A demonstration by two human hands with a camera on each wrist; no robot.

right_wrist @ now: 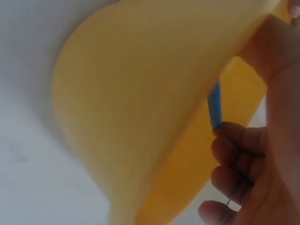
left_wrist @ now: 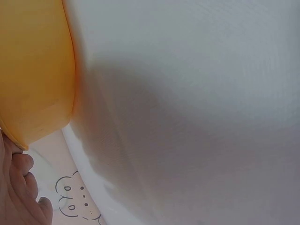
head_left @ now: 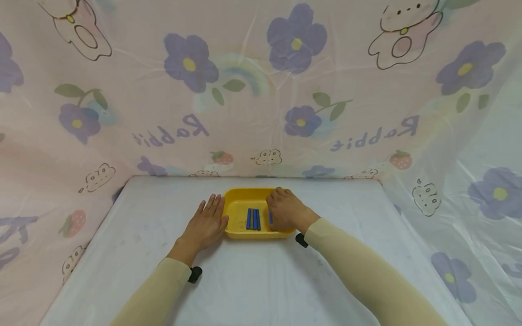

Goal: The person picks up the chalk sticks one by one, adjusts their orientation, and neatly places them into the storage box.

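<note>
A yellow tray (head_left: 240, 235) lies on the table with three slim blue sticks (head_left: 249, 219) side by side on its floor. My right hand (head_left: 283, 209) reaches over the tray's right end, pinching another blue stick (right_wrist: 214, 105). In the right wrist view, one end of that stick meets a fingertip, the other fingers are curled, and the tray wall hides part of the thumb side. Against the tray's left rim rests my left hand (head_left: 206, 222), its fingers straight and pointing away from me. The left wrist view shows those fingertips right at the rim.
A white cloth covers the table (head_left: 244, 280) around the tray. Behind and at both sides hang pale curtains (head_left: 253, 127) printed with purple flowers and rabbits. Each wrist wears a small black device (head_left: 195, 274) below the sleeve.
</note>
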